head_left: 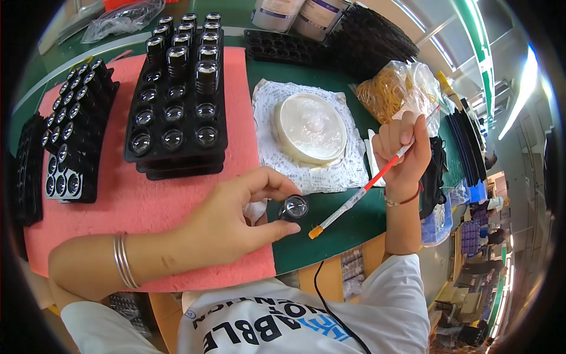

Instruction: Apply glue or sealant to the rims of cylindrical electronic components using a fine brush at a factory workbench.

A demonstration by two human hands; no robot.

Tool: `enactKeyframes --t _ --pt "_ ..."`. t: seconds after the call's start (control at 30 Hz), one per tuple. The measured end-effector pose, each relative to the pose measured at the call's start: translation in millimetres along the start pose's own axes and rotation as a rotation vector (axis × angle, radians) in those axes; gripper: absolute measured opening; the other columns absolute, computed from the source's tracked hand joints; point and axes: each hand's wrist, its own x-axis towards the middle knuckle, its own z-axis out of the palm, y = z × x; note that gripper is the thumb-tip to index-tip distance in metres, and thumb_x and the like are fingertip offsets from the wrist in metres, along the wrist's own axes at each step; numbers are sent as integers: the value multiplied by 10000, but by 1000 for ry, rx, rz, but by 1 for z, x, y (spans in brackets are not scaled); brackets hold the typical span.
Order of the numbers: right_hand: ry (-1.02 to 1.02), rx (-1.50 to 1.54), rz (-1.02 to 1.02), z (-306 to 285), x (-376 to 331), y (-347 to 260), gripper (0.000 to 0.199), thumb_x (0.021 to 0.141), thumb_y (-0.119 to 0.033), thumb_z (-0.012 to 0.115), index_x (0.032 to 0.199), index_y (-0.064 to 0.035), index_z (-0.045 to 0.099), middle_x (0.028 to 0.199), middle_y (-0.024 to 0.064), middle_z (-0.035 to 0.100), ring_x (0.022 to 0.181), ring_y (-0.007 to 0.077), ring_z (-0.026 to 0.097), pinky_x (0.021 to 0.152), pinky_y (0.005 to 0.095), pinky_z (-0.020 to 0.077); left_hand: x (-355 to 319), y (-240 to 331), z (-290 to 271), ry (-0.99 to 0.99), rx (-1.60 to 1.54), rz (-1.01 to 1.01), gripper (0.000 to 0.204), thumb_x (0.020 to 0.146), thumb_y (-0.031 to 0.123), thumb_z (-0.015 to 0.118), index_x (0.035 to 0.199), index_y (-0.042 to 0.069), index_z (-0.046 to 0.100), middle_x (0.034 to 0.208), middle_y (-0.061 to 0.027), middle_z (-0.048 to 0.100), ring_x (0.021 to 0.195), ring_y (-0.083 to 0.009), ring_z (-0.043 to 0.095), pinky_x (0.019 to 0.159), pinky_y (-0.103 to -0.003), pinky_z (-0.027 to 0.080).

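Head view: the left hand (pixel 227 221) pinches a small lens (pixel 293 207), a dark round barrel with a clear domed glass face, between thumb and fingers at lower centre. Just right, the right hand (pixel 404 154) is clamped on a thin red-and-white brush (pixel 359 194), its orange tip near the lens. Beyond, on the green bench (pixel 330 227), sit a pink foam mat (pixel 177 194), black lens trays (pixel 177 118) and a white round dish (pixel 311 127).

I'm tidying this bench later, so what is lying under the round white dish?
The round white dish rests on a white printed sheet spread over the green table. Whatever lies beneath the dish's middle is covered.
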Motion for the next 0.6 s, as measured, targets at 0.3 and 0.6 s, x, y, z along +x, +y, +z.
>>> enactKeyframes --t 0.3,0.6 --pt "30 25 -13 2 3 -2 363 965 -313 339 693 -101 453 472 -3 379 432 92 326 460 251 254 -7 -1 10 72 487 310 567 701 -71 606 1200 90 389 1041 -15 650 577 -39 531 483 -176 396" --pt "-38 41 -26 -3 4 -3 379 976 -308 306 700 -95 455 479 0 378 427 83 306 454 245 249 -5 0 12 186 645 399 545 657 -46 636 1151 97 456 870 -58 639 700 -276 616 588 -362 492"
